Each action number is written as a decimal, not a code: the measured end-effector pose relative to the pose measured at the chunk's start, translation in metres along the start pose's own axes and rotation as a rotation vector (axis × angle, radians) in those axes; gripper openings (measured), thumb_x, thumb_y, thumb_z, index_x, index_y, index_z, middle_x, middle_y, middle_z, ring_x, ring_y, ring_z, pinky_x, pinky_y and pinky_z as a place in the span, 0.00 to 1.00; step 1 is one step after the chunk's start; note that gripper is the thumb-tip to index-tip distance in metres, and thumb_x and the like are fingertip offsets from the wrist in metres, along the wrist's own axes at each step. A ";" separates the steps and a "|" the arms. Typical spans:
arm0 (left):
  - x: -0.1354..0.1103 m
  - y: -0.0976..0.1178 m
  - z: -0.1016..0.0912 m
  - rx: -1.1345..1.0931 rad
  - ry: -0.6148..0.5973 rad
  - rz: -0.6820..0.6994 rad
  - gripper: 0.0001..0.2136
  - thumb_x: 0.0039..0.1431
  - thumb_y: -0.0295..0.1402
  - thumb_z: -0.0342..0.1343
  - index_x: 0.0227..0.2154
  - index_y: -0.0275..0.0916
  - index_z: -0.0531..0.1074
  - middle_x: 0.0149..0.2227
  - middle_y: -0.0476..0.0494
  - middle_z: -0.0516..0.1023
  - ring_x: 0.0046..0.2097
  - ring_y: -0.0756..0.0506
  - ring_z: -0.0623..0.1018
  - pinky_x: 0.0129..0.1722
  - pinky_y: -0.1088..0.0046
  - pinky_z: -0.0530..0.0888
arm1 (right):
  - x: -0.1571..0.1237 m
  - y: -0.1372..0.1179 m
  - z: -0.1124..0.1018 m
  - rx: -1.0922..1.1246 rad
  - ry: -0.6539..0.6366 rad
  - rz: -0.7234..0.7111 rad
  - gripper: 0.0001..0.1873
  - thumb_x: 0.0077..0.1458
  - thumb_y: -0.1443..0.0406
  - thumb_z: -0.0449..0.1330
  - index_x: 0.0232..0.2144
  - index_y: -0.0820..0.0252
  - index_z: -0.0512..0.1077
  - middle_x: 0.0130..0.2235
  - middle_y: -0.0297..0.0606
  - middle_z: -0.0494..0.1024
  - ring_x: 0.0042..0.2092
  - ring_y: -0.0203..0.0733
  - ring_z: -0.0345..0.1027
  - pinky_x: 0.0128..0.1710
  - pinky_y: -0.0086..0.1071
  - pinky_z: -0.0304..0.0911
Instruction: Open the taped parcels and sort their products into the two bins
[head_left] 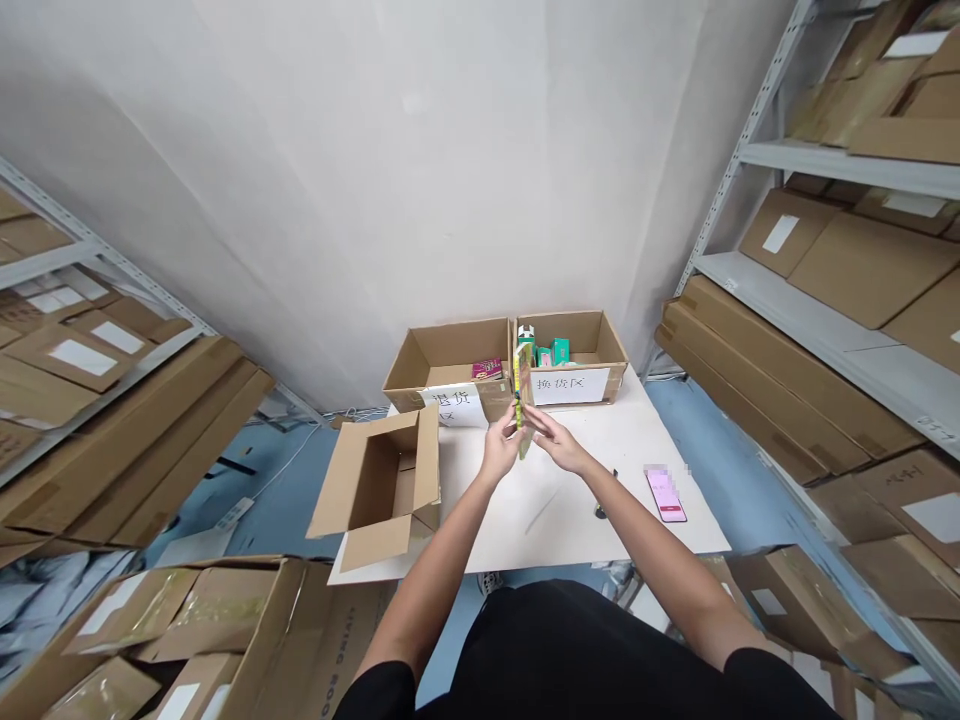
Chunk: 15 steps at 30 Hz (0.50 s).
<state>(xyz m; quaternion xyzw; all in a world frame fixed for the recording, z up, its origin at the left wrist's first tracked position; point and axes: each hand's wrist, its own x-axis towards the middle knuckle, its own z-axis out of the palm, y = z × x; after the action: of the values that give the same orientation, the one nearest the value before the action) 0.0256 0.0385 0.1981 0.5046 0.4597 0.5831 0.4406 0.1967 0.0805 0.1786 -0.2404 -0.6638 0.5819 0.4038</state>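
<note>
Both my hands hold a thin yellow-green packet (pixel 522 400) upright and edge-on above the white table (pixel 570 520). My left hand (pixel 501 445) grips its left side with curled fingers. My right hand (pixel 553 438) pinches its right side. Straight behind the packet stand two open cardboard boxes with paper labels: the left box (pixel 442 362) holds a small magenta item (pixel 487 370), the right box (pixel 592 345) holds green and white packages (pixel 551 350).
An open empty carton (pixel 390 480) sits on the table's left corner. A phone with a pink screen (pixel 666 495) and a dark pen (pixel 604 500) lie on the right. Shelves stacked with cardboard boxes line both sides; more cartons (pixel 187 630) fill the lower left.
</note>
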 end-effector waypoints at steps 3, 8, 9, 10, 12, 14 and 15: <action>0.001 0.012 -0.029 -0.109 -0.013 -0.097 0.42 0.54 0.45 0.72 0.70 0.43 0.66 0.67 0.35 0.74 0.60 0.34 0.79 0.58 0.53 0.79 | 0.007 0.003 -0.017 -0.127 0.262 0.058 0.42 0.54 0.54 0.70 0.69 0.48 0.65 0.70 0.45 0.68 0.71 0.56 0.60 0.71 0.54 0.57; 0.003 0.013 -0.072 -0.176 -0.054 -0.181 0.41 0.50 0.45 0.75 0.68 0.45 0.70 0.65 0.35 0.76 0.59 0.34 0.79 0.54 0.56 0.80 | 0.012 0.006 -0.045 0.174 0.245 0.290 0.43 0.46 0.54 0.76 0.63 0.49 0.69 0.56 0.45 0.82 0.57 0.59 0.77 0.58 0.55 0.72; 0.005 0.012 -0.079 -0.161 -0.053 -0.186 0.41 0.50 0.45 0.75 0.67 0.45 0.71 0.64 0.35 0.77 0.58 0.34 0.80 0.54 0.56 0.80 | 0.013 0.005 -0.045 0.262 0.190 0.306 0.41 0.45 0.54 0.76 0.61 0.50 0.70 0.53 0.45 0.83 0.54 0.58 0.79 0.56 0.53 0.74; 0.007 0.010 -0.085 -0.125 -0.031 -0.181 0.40 0.50 0.45 0.75 0.66 0.45 0.72 0.62 0.36 0.78 0.57 0.34 0.80 0.54 0.55 0.80 | 0.015 0.004 -0.045 0.324 0.162 0.309 0.40 0.44 0.55 0.77 0.59 0.50 0.71 0.51 0.44 0.84 0.52 0.58 0.80 0.54 0.52 0.75; 0.014 0.008 -0.092 0.010 0.068 -0.145 0.37 0.49 0.43 0.75 0.63 0.45 0.75 0.58 0.37 0.81 0.57 0.34 0.80 0.55 0.54 0.79 | 0.022 -0.001 -0.039 0.366 0.189 0.290 0.39 0.43 0.55 0.77 0.57 0.51 0.71 0.49 0.43 0.85 0.51 0.57 0.81 0.53 0.50 0.76; 0.022 0.009 -0.091 0.151 0.146 -0.104 0.33 0.50 0.42 0.75 0.60 0.44 0.78 0.55 0.37 0.82 0.56 0.34 0.81 0.56 0.53 0.79 | 0.032 -0.007 -0.027 0.336 0.245 0.250 0.38 0.45 0.55 0.77 0.57 0.50 0.71 0.50 0.43 0.85 0.52 0.57 0.81 0.53 0.50 0.76; 0.026 0.011 -0.086 0.185 0.138 -0.092 0.32 0.50 0.41 0.74 0.60 0.43 0.78 0.54 0.37 0.83 0.56 0.33 0.81 0.56 0.53 0.79 | 0.038 -0.010 -0.019 0.308 0.252 0.220 0.38 0.46 0.55 0.77 0.58 0.50 0.71 0.51 0.43 0.85 0.53 0.57 0.80 0.54 0.50 0.76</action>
<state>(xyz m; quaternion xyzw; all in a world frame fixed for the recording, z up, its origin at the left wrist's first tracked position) -0.0629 0.0541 0.2074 0.4801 0.5633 0.5507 0.3859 0.1921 0.1196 0.1977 -0.3175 -0.4812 0.6822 0.4497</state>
